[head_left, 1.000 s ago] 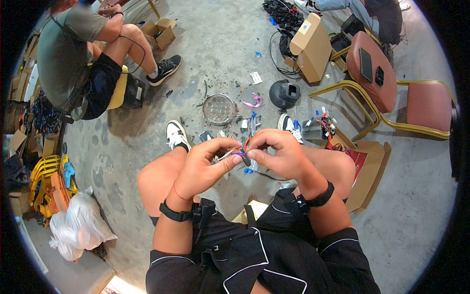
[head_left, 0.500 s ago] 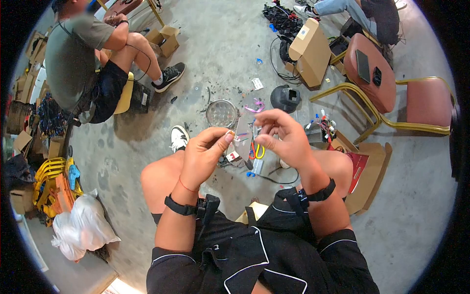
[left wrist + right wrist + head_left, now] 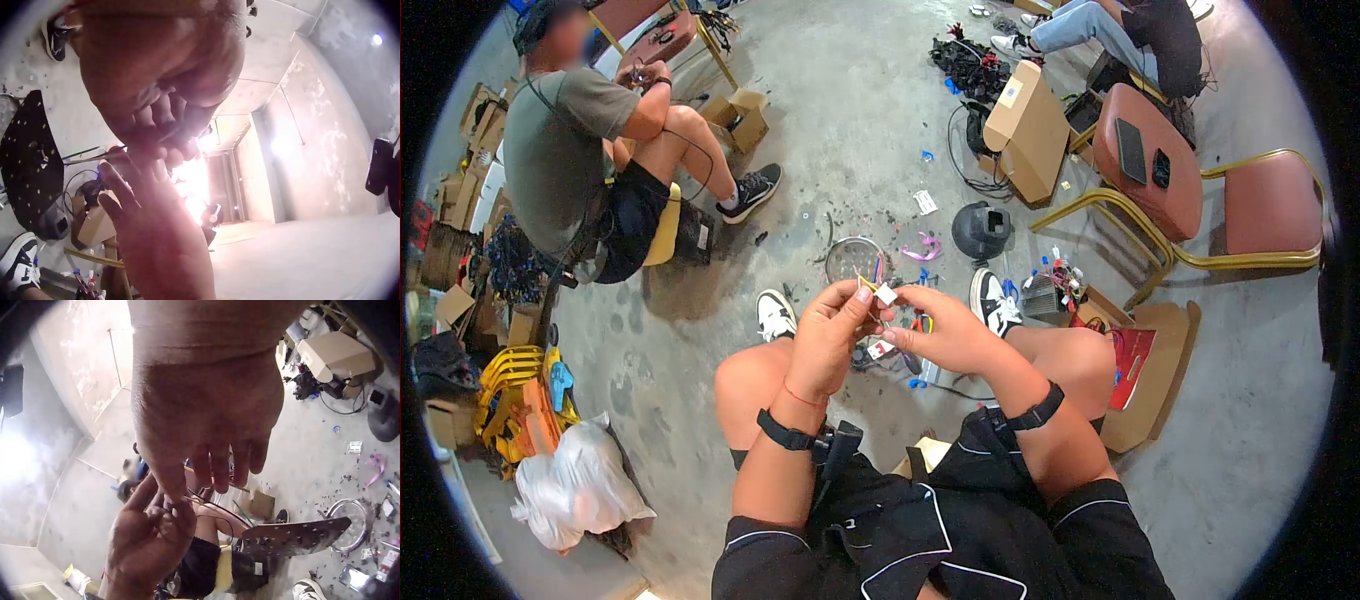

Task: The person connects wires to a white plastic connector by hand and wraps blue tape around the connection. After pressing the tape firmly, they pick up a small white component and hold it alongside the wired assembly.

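Observation:
My left hand (image 3: pixel 835 328) pinches a bundle of thin wires (image 3: pixel 877 266), coloured yellow, red and blue, between thumb and index finger. A small white connector (image 3: pixel 886 295) sits right at its fingertips. On the other side is my right hand (image 3: pixel 942 328), its fingers largely straight and its index fingertip close by the connector. In the right wrist view my right thumb meets the left fingertips, while the other fingers (image 3: pixel 219 467) stay extended. From the hands, wires run to a dark dotted plate (image 3: pixel 294 539), which also shows in the left wrist view. Curled fingers hide part of the wires.
A metal ring (image 3: pixel 855 262), scissors with yellow handles (image 3: pixel 927 324) and scattered bits lie on the floor between the feet. A black housing (image 3: pixel 981 231), cardboard boxes (image 3: pixel 1028 120) and a chair (image 3: pixel 1148 160) stand to the right. Another person (image 3: pixel 570 150) sits at the left.
The right hand has come away from the left and then returned beside it. The white connector and coloured wires now show above the left fingers. The head view has shifted slightly.

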### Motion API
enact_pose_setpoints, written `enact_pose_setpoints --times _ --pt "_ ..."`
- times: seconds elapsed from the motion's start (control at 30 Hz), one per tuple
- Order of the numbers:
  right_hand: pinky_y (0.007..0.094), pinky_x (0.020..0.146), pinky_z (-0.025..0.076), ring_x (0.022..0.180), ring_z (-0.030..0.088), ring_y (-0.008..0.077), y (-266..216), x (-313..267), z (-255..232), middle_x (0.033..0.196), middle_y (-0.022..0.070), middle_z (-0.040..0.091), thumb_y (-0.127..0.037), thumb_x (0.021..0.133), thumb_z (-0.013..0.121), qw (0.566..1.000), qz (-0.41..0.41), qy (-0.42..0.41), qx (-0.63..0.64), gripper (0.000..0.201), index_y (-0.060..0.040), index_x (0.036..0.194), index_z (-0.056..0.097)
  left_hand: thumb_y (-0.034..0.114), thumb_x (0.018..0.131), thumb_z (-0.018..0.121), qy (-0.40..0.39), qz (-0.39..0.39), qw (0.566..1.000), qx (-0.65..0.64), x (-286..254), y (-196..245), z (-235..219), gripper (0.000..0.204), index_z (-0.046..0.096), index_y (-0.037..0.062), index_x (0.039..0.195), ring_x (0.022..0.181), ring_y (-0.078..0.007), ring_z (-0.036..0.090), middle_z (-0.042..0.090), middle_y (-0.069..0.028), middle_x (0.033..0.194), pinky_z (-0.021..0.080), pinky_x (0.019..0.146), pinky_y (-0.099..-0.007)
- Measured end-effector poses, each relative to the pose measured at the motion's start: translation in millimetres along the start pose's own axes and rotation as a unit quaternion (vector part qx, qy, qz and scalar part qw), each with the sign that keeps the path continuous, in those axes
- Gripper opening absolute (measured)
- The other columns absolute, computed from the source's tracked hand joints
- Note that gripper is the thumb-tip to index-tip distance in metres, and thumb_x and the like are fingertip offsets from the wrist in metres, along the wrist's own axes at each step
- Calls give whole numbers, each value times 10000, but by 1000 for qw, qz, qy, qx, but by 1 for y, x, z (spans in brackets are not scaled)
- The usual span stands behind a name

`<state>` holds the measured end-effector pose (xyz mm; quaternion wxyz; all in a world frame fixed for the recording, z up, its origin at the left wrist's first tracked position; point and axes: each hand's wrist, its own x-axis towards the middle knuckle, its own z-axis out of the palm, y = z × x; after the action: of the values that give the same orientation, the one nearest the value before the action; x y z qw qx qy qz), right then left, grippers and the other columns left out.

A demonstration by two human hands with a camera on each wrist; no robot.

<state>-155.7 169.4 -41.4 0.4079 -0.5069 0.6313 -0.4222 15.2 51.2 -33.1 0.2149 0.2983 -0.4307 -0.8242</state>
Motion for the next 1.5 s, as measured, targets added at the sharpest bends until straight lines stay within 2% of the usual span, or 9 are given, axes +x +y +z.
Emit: enact_pose_setpoints --times 0.23,0.4,0.63,0.73,0.87,0.97,1.1,1.2,1.5 --pt "382 962 505 1123 651 229 -5 -2 3 1164 113 703 -356 906 806 995 7 76 61 539 -42 1304 622 180 1038 659 -1 19 999 50 4 -6 -3 218 667 15 1181 934 -139 686 737 -74 1057 547 802 -301" --pt "406 794 555 900 716 312 -12 -1 4 997 157 732 -305 917 768 992 -17 115 -46 326 -34 1091 725 179 1020 690 11 37 992 123 2 -10 -1 236 669 2 1175 930 -127 688 748 -75 1065 540 778 -283" --pt "433 741 545 854 694 335 -19 -3 4 918 148 714 -275 941 712 969 -96 185 -136 259 -40 1049 725 129 1019 674 6 60 986 156 1 -9 -5 212 672 2 1188 893 -110 676 737 -56 1054 532 761 -267" --pt "418 717 551 818 699 328 -27 -4 2 894 143 721 -250 915 731 968 -99 183 -140 235 -30 998 730 99 1011 676 -9 52 982 182 -2 -13 -6 196 680 26 1192 855 -76 621 701 -16 1005 514 756 -246" --pt "402 665 554 740 698 320 -25 -3 6 819 137 718 -221 858 773 944 -177 235 -149 199 -29 895 739 113 980 720 21 88 939 331 -3 -17 -5 215 681 11 1165 673 -34 568 629 39 776 461 593 -215" --pt "406 665 555 742 697 324 -29 -6 4 824 140 719 -224 859 770 938 -196 236 -158 193 -36 887 741 163 949 753 51 109 934 335 -4 -25 -5 197 724 38 1097 643 -19 515 644 30 758 435 571 -229" --pt "413 631 545 715 684 325 -27 -5 4 779 129 697 -239 842 779 931 -204 238 -188 194 -54 825 725 185 940 763 41 113 948 295 -2 -31 -9 216 725 43 1098 695 -44 592 694 -8 813 478 612 -238" --pt "412 617 541 698 676 318 -28 -6 4 756 120 683 -244 837 784 922 -225 239 -203 191 -65 810 722 163 928 769 49 155 914 372 -3 -29 -6 227 710 36 1105 788 -90 664 739 -38 902 531 688 -267" --pt "397 590 531 668 662 288 -34 -9 1 728 89 668 -254 828 793 910 -245 235 -237 184 -83 811 728 109 921 756 77 182 943 268 -6 -27 8 214 715 17 1109 794 -77 657 727 -32 963 533 667 -268"
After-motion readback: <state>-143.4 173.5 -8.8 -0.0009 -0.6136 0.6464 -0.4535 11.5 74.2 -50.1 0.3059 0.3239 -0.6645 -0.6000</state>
